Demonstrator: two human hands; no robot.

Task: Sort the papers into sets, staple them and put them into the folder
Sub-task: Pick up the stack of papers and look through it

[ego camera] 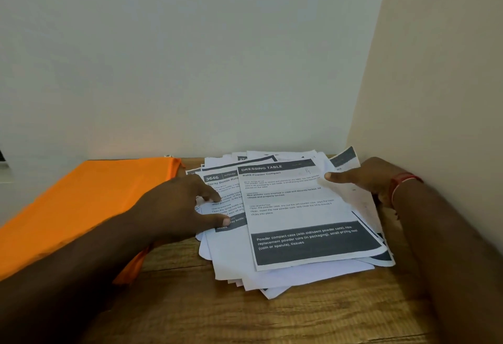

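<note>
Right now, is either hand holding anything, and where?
Nothing clearly held: left hand touches the paper pile at its left side, right hand at its right edge.

Tabletop (245, 316): brown wood grain, fills the lower part of the frame.
White wall (190, 58): plain, rises behind it across upper left and centre.
Beige wall (441, 71): right side, meets the white wall in a corner.
Dark-edged object (2, 157): far left edge, cropped, unidentifiable.

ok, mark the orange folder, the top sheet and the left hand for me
orange folder (81, 202), head view, middle of its flat cover.
top sheet (299, 207), head view, white text area mid-page.
left hand (179, 205), head view, back of the hand.
</note>
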